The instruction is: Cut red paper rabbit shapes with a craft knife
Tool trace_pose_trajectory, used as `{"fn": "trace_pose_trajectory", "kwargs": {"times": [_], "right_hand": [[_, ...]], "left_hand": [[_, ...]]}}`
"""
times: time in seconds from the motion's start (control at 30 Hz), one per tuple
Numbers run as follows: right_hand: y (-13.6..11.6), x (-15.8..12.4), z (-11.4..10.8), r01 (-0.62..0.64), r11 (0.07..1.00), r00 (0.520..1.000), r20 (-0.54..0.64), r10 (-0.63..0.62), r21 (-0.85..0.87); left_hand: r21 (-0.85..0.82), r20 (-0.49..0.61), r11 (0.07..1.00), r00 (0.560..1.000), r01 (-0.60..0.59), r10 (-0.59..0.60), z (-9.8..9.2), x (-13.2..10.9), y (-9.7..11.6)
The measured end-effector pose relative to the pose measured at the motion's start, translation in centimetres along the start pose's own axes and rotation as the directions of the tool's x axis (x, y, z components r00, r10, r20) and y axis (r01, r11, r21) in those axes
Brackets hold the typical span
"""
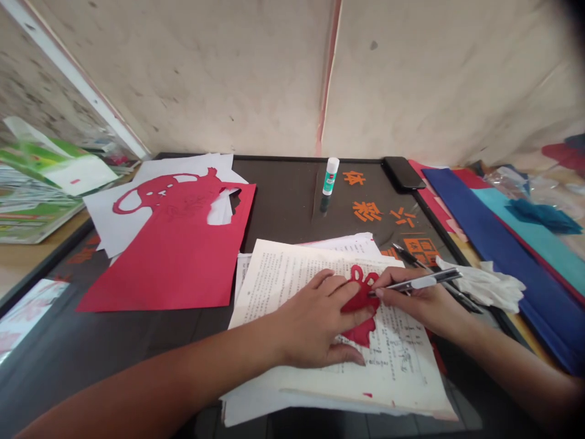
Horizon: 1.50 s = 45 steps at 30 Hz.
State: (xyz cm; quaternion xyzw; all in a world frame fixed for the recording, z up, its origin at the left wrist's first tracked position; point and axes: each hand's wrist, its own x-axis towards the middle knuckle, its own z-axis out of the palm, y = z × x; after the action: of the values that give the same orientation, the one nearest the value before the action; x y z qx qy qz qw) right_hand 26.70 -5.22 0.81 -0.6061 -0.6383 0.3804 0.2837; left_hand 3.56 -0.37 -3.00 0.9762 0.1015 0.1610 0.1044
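My left hand (315, 320) lies flat with fingers spread, pressing a small red paper cut-out (361, 289) onto a stack of printed paper sheets (283, 274). Gripped like a pen in my right hand (418, 302) is a slim silver craft knife (420, 281), its tip touching the cut-out's right edge. Part of the red cut-out is hidden under my left fingers.
A large red sheet (183, 256) with a cut teapot outline lies on white paper at left. A glue stick (330, 175) stands at the back, a black phone (403, 173) beside it. Orange paper characters (368, 211), white tissue (484, 283), blue paper (503, 238) sit right.
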Motion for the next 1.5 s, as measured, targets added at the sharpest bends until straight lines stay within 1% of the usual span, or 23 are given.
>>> {"fn": "trace_pose_trajectory", "kwargs": {"times": [0.07, 0.2, 0.3, 0.43, 0.57, 0.67, 0.77, 0.83, 0.93, 0.97, 1.0, 1.1, 1.17, 1.27, 1.37, 1.5], "right_hand": [[0.1, -0.4, 0.1, -0.032, 0.999, 0.999, -0.02, 0.033, 0.018], [0.3, -1.3, 0.7, -0.069, 0.998, 0.991, -0.112, 0.068, -0.005], [0.6, -1.7, 1.2, -0.07, 0.997, 0.986, -0.155, 0.065, -0.03], [0.9, -1.5, 1.5, -0.047, 0.999, 0.985, -0.165, 0.046, -0.004], [0.9, -1.2, 1.4, -0.041, 0.999, 0.986, -0.163, 0.044, 0.025], [0.9, -1.5, 1.2, -0.042, 0.998, 0.986, -0.162, 0.049, 0.047], [1.6, -1.8, 1.1, -0.02, 0.996, 0.987, -0.157, 0.034, 0.087], [2.3, -1.8, 1.2, -0.017, 0.985, 0.971, -0.233, 0.057, 0.17], [2.9, -1.3, 1.6, -0.019, 0.951, 0.904, -0.4, 0.149, 0.309], [2.9, -1.1, 1.7, -0.011, 0.944, 0.887, -0.433, 0.162, 0.329], [2.8, -0.9, 1.8, -0.003, 0.942, 0.88, -0.447, 0.162, 0.335], [2.3, -0.6, 2.0, 0.011, 0.945, 0.881, -0.45, 0.145, 0.327], [2.0, -0.5, 1.9, 0.018, 0.944, 0.89, -0.435, 0.134, 0.328], [2.0, -0.6, 1.6, 0.019, 0.946, 0.905, -0.409, 0.121, 0.323], [2.2, -0.7, 1.5, 0.04, 0.947, 0.917, -0.387, 0.091, 0.318], [2.5, -0.6, 1.6, 0.085, 0.929, 0.923, -0.379, 0.062, 0.359]], "left_hand": [[-0.001, -0.023, 1.0, 0.999, -0.027, 0.027, 0.1, -0.2, 0.0], [0.003, -0.069, 0.995, 0.993, -0.099, 0.099, 0.2, -0.5, 0.0], [-0.004, -0.057, 0.996, 0.995, -0.084, 0.084, 0.2, -0.5, 0.0], [-0.026, -0.029, 0.998, 0.998, -0.056, 0.055, 0.1, -0.3, 0.0], [-0.037, -0.024, 0.998, 0.999, -0.044, 0.043, 0.0, -0.3, 0.0], [-0.039, -0.023, 0.999, 0.999, -0.033, 0.032, 0.0, -0.3, 0.0], [-0.035, -0.023, 0.999, 0.999, -0.029, 0.029, 0.1, -0.4, 0.0], [-0.046, -0.024, 0.999, 0.999, -0.026, 0.025, 0.0, -0.4, 0.0], [-0.09, -0.016, 0.996, 1.0, -0.013, 0.012, -0.5, -0.4, 0.0], [-0.118, -0.011, 0.993, 1.0, 0.001, -0.002, -0.9, -0.2, 0.0], [-0.148, -0.006, 0.989, 1.0, 0.024, -0.025, -1.3, 0.1, 0.0], [-0.191, 0.027, 0.974, 0.993, 0.121, -0.118, -2.3, 1.6, 0.0], [-0.156, 0.075, 0.974, 0.985, 0.163, -0.153, -2.5, 2.8, 0.0], [-0.102, 0.13, 0.976, 0.975, 0.193, -0.18, -2.3, 4.3, 0.1], [-0.08, 0.134, 0.971, 0.968, 0.225, -0.213, -2.0, 4.8, 0.2], [-0.087, 0.15, 0.965, 0.961, 0.249, -0.234, -2.3, 4.9, 0.2]]}}
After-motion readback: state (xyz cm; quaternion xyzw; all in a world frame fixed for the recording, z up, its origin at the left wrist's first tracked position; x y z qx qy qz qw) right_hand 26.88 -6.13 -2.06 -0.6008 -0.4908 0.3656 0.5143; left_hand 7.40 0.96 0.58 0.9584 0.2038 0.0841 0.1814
